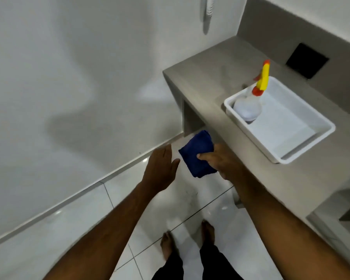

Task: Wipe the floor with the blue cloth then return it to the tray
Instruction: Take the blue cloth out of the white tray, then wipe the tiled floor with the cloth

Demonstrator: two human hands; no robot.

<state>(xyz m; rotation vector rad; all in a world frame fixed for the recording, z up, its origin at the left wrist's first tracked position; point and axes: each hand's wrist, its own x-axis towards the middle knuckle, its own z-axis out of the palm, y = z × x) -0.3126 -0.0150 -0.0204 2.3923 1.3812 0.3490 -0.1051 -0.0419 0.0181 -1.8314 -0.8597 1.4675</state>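
A folded dark blue cloth (197, 153) hangs in the air beside the counter's edge, above the floor. My right hand (223, 161) grips it from the right, thumb on top. My left hand (162, 165) is just left of the cloth, fingers spread, holding nothing and not touching it. A white plastic tray (303, 142) sits on the grey counter to the right, well apart from the cloth. The glossy white tiled floor (85, 219) lies below, with my bare feet on it.
A spray bottle (248, 106) with a yellow and orange trigger stands in the tray's far left corner. The grey counter (206, 77) runs along the right, with a black square (307, 60) set in its back wall. A white wall fills the left.
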